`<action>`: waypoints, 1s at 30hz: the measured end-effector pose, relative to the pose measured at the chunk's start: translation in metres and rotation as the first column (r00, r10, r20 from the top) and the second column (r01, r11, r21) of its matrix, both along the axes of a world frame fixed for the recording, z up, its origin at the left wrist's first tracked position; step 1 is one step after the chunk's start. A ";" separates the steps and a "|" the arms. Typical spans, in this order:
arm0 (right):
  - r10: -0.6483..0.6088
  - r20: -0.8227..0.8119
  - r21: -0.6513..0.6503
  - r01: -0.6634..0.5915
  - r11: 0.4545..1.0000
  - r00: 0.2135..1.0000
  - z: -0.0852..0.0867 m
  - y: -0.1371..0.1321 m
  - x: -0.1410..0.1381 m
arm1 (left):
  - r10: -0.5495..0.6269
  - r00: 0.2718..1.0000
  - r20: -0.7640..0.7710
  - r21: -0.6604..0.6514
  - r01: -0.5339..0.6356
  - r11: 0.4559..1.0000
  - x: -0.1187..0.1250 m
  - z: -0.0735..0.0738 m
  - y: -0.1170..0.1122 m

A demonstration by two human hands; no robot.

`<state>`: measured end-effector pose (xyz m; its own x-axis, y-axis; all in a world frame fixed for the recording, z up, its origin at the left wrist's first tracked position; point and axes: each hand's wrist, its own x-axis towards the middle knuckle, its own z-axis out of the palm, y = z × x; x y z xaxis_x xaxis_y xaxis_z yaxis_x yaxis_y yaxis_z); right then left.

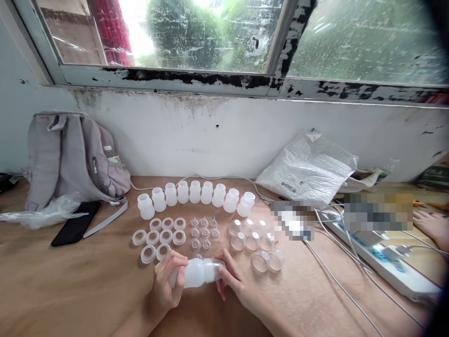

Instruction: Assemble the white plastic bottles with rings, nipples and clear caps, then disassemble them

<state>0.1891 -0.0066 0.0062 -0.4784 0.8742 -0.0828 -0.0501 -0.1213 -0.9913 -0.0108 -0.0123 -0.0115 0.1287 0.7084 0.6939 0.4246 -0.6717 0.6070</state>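
My left hand (166, 283) is wrapped round the base of a small translucent white bottle (196, 272) that lies sideways just above the wooden surface (70, 281). At the bottle's neck end, my right hand (233, 278) pinches its top with fingers and thumb. Beyond my hands lie white screw rings (159, 236), several clear teats (203, 229) and clear dome caps (254, 241). A curved row of several more white bottles (194, 194) stands upright behind them.
A grey backpack (66, 157) leans on the wall at the left, with a black phone (75, 222) and clear plastic wrap (45, 213) beside it. A white plastic bag (308, 168), a power strip (382, 262) with cables and another person's foot (433, 224) are on the right.
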 end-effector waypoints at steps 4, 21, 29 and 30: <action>-0.096 0.089 0.108 0.086 0.990 0.991 -0.003 -0.006 0.000 | 0.052 0.999 -0.009 0.007 -0.052 0.999 0.005 0.004 -0.005; -0.384 -0.036 0.155 0.384 0.910 0.923 -0.004 -0.003 0.000 | -0.358 0.751 0.555 -0.737 0.643 0.209 0.030 0.019 -0.010; -0.333 0.008 0.258 0.320 0.912 0.943 -0.004 0.001 0.002 | -0.274 0.645 0.714 -0.632 0.761 0.147 0.005 0.025 0.000; -0.331 0.036 0.263 0.311 0.913 0.943 -0.005 0.002 0.002 | -0.243 0.656 0.715 -0.607 0.754 0.249 0.000 0.028 0.003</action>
